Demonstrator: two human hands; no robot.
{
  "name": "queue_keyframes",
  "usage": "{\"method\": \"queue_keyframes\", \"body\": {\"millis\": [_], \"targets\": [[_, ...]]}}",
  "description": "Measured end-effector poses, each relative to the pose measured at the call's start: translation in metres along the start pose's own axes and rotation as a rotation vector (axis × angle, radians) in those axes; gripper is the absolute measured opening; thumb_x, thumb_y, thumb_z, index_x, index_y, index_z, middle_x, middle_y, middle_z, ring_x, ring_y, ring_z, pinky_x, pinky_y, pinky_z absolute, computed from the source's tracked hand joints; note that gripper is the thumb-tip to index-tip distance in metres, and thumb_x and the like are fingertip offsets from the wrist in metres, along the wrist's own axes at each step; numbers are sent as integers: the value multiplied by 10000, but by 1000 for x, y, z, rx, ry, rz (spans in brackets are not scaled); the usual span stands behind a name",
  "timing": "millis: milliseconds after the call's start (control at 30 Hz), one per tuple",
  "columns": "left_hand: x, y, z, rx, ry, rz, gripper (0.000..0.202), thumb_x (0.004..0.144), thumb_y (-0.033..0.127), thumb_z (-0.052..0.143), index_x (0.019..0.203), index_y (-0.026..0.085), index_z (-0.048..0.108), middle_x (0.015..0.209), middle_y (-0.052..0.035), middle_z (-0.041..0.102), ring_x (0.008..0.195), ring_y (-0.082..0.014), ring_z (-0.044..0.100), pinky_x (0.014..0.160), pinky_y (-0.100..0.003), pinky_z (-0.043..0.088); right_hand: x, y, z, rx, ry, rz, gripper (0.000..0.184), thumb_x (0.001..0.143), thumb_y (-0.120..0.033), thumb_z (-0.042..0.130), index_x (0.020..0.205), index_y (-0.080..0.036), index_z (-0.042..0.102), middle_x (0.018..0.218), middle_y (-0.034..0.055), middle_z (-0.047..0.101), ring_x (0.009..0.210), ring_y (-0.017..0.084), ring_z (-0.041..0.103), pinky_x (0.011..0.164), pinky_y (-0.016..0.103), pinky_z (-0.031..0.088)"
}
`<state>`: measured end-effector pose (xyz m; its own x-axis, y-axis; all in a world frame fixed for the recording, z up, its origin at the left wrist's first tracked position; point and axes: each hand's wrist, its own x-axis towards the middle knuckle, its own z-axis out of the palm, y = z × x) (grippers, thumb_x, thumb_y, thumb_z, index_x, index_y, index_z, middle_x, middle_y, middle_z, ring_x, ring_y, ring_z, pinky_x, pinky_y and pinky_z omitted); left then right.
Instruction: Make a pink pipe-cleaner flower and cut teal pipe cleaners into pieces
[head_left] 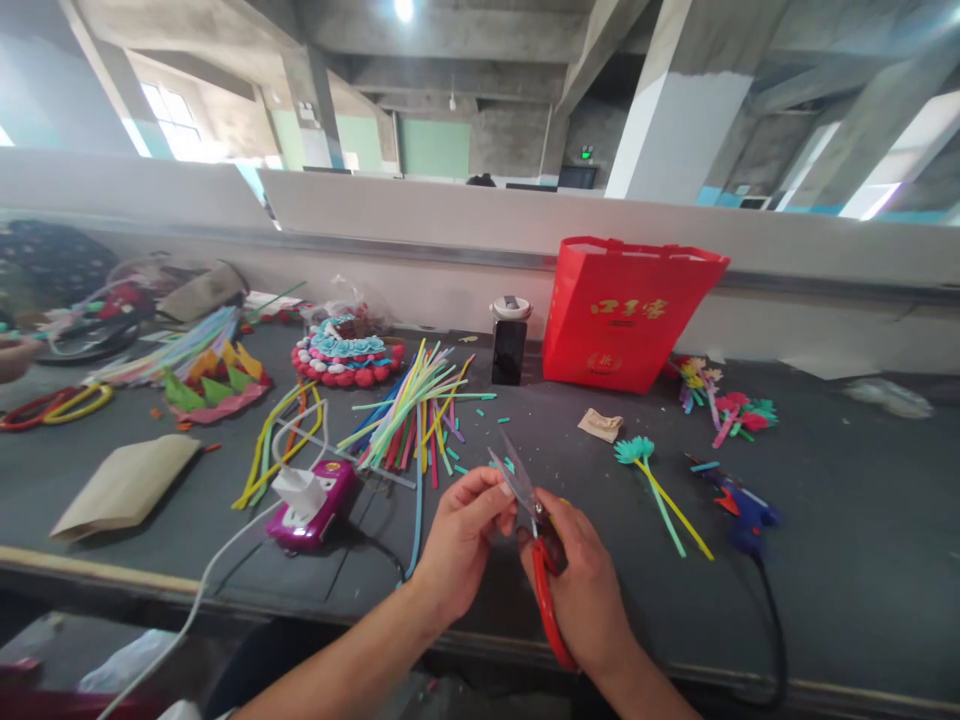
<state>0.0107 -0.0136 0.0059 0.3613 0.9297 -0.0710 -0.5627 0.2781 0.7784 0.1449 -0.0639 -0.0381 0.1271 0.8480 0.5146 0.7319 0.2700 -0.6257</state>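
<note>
1. In the right hand (589,575): red-handled scissors (536,530), gripped by the handles, with blades a little apart and pointing forward, slightly to the left, above the near part of the dark table (847,520).
2. Just beside these blades, the left hand (459,540), with thumb and fingertips closed together in a pinch; not possible to tell about any small piece between them.
3. Beyond the left hand, a loose pile of coloured sticks (412,405), pale green mostly on top, with small teal pieces (504,420) scattered near to it.
4. To the right of the hands, a teal flower (635,450) with one yellow and one pale green stem; farther right, a blue glue gun (750,515) with black cable.
5. Toward the back, a red bag (634,315) standing upright, and to its left a black phone (509,352), upright in front of a white-lidded cup (512,305).
6. To the left of the hands, a purple socket block (330,510) with a white plug (298,492) in it.
</note>
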Motion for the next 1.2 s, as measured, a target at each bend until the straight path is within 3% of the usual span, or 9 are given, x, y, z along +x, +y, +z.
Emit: {"method": "queue_keyframes", "body": {"millis": [333, 533, 633, 767, 933, 1067, 1200], "targets": [[0, 0, 2, 22, 15, -2, 167, 725, 276, 769, 737, 164, 645, 614, 27, 567, 554, -75, 458, 602, -216, 366, -2, 1, 1, 10, 37, 2, 387, 845, -201, 550, 1228, -198, 603, 1072, 81, 718, 946, 219, 697, 821, 338, 576], [0, 0, 2, 38, 10, -4, 144, 741, 266, 755, 750, 158, 661, 626, 24, 571, 557, -70, 457, 603, -208, 370, -2, 0, 0, 49, 25, 13, 337, 865, -239, 549, 1187, -187, 635, 961, 60, 756, 795, 192, 728, 745, 289, 584], [0, 0, 1, 43, 4, -6, 132, 753, 257, 747, 762, 159, 660, 636, 22, 574, 561, -72, 462, 605, -211, 368, 1, -1, -4, 64, 9, 51, 308, 882, -273, 551, 1160, -184, 652, 861, 42, 760, 681, 175, 718, 671, 256, 574], [2, -1, -2, 69, 19, 21, 148, 745, 267, 752, 749, 164, 646, 639, 25, 561, 564, -76, 459, 589, -212, 356, 11, 0, -16, 108, 72, 141, 319, 898, -382, 580, 1136, -184, 655, 866, 49, 754, 696, 178, 711, 659, 244, 558], [13, -11, -9, 352, 59, 11, 177, 716, 308, 739, 705, 156, 650, 632, 20, 565, 557, -87, 449, 555, -220, 345, 19, 8, -26, 134, 151, 255, 362, 886, -457, 579, 1105, -184, 670, 744, 30, 709, 544, 159, 631, 556, 253, 539], [20, -28, -20, 652, 24, -42, 162, 696, 321, 702, 681, 165, 657, 579, 22, 561, 509, -106, 434, 514, -239, 313, 19, 17, -26, 166, 175, 291, 391, 882, -473, 574, 1109, -171, 676, 674, 15, 677, 508, 150, 600, 492, 238, 511], [24, -37, -23, 1113, -76, 133, 82, 724, 239, 638, 685, 190, 689, 605, -3, 615, 563, -140, 491, 558, -253, 301, 20, 26, -25, 216, 188, 301, 401, 869, -480, 580, 1088, -163, 691, 678, 25, 691, 527, 156, 614, 469, 233, 495]]}}
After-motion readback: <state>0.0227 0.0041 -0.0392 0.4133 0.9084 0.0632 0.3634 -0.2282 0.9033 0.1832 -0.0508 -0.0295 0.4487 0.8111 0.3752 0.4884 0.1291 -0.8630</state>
